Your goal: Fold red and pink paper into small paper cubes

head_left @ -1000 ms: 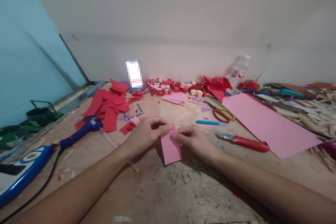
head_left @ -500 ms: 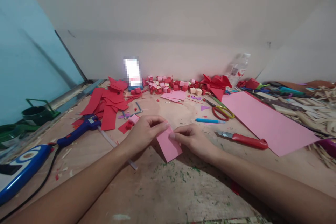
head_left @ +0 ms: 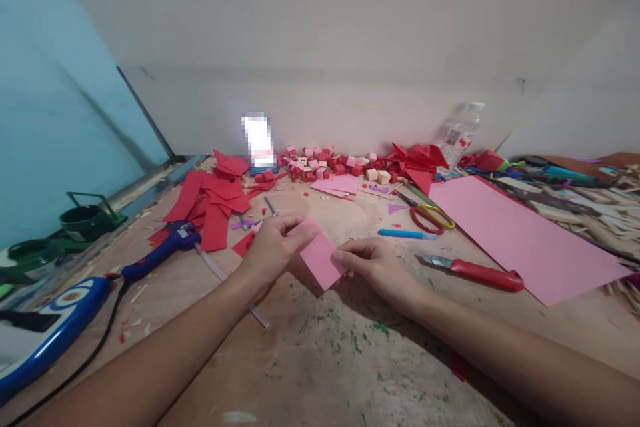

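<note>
Between my two hands, a small rectangle of pink paper [head_left: 323, 259] is held tilted just over the table. My left hand [head_left: 274, 247] pinches its upper left corner between thumb and fingers. On the right edge, my right hand [head_left: 373, 267] grips the paper with thumb on top; the fingers behind it are partly hidden. Left of my left hand lie a blue glue gun [head_left: 163, 247] with a clear glue stick and a heap of red paper pieces [head_left: 215, 213]. A red-handled utility knife [head_left: 483, 273] and a blue pen [head_left: 400, 233] lie beyond my right hand.
Scissors [head_left: 433, 215] and a large pink sheet [head_left: 520, 233] lie on the right. Small red and pink paper cubes [head_left: 345, 165] line the back wall, between a lit phone [head_left: 259, 140] and a plastic bottle [head_left: 461, 135]. Wood strips [head_left: 570, 203] pile up at far right.
The pink paper has turned and tilted, its lower corner rising a little. My left hand has shifted slightly along its edge. The whole view has swung slightly left.
</note>
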`<state>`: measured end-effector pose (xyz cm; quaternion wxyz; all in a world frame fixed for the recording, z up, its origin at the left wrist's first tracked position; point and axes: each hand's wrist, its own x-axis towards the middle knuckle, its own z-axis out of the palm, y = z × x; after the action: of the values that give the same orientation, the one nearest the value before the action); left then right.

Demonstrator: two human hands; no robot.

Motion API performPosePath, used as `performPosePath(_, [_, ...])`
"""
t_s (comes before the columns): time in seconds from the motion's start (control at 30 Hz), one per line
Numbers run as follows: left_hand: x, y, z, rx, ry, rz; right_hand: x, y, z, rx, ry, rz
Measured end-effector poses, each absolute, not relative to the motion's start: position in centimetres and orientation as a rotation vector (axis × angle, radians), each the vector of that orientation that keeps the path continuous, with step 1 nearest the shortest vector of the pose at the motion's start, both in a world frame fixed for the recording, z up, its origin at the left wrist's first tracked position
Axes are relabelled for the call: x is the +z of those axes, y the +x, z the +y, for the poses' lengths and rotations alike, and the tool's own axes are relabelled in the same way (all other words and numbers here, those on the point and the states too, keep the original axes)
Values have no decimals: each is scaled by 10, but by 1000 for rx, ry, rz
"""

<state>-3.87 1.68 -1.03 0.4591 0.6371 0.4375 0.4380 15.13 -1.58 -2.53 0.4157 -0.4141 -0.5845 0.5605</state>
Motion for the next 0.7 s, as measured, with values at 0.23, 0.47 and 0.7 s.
performPosePath(0.23, [-10,-38,15,1033,1518,978,-30,152,-12,1307,-1103,-1324])
performPosePath(0.47, [-9,-36,12,888,1455,894,-34,150,-12,1271,-1102,-1033])
performPosePath(0.7, [-12,-35,13,945,1594,926,-22,150,-16,1360,-1034,-1289])
